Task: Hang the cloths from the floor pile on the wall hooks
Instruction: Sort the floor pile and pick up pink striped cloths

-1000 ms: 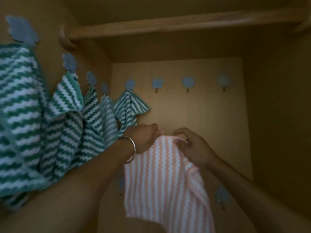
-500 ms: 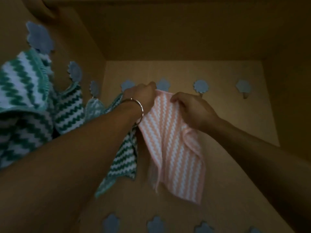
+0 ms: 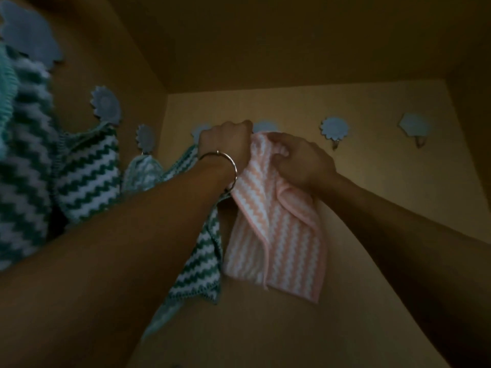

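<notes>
1. The pink cloth (image 3: pixel 279 235) hangs against the back wall, its top at a blue hook (image 3: pixel 263 126) mostly hidden behind the hands.
2. The right hand (image 3: pixel 305 162) pinches its top edge.
3. The left hand (image 3: pixel 225 140) is fisted on its corner, fingertips hidden.
4. The green cloths (image 3: pixel 87 176) are blurred and cut off at left.

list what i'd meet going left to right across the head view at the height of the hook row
green striped cloth → left hand → pink cloth → right hand → bare hook → last bare hook
</notes>
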Demonstrator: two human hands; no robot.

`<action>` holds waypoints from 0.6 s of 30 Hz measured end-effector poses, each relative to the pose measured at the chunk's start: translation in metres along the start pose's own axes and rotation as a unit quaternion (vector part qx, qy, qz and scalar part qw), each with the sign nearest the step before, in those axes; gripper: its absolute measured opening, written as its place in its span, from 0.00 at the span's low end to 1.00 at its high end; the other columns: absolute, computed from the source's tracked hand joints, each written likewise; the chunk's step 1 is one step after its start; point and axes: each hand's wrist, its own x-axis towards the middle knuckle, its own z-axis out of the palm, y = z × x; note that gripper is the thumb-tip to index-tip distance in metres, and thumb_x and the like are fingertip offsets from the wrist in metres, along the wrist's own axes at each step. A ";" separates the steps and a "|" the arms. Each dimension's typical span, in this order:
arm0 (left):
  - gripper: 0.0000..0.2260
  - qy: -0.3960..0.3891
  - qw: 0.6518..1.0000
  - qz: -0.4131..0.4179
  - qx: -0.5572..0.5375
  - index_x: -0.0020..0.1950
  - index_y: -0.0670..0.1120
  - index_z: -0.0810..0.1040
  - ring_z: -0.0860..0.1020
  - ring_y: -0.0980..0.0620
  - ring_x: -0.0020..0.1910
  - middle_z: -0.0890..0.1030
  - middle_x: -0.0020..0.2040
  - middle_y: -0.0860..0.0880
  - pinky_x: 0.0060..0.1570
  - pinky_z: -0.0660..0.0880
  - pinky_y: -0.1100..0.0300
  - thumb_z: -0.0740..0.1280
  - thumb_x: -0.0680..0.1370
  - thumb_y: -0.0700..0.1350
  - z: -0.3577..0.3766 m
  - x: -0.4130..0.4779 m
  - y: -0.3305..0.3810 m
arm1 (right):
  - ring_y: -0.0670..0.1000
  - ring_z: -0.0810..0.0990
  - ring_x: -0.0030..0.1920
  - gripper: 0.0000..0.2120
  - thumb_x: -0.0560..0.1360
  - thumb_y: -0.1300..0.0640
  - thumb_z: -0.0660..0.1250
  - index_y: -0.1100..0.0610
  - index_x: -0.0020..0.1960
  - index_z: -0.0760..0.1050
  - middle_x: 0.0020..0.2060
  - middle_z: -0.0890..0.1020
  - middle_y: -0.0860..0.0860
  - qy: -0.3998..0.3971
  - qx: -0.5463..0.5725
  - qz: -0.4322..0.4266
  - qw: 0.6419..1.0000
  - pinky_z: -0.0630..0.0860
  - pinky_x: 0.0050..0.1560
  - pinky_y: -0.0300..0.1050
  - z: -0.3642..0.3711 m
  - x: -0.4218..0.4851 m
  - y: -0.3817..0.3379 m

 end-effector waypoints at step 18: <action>0.20 -0.085 0.990 0.053 0.099 0.73 0.45 0.58 0.64 0.42 0.62 0.69 0.62 0.43 0.63 0.58 0.45 0.52 0.82 0.49 -0.003 -0.056 0.024 | 0.56 0.77 0.44 0.27 0.69 0.38 0.51 0.47 0.61 0.77 0.45 0.79 0.59 -0.106 0.039 -0.029 0.993 0.76 0.47 0.51 0.010 -0.042 -0.001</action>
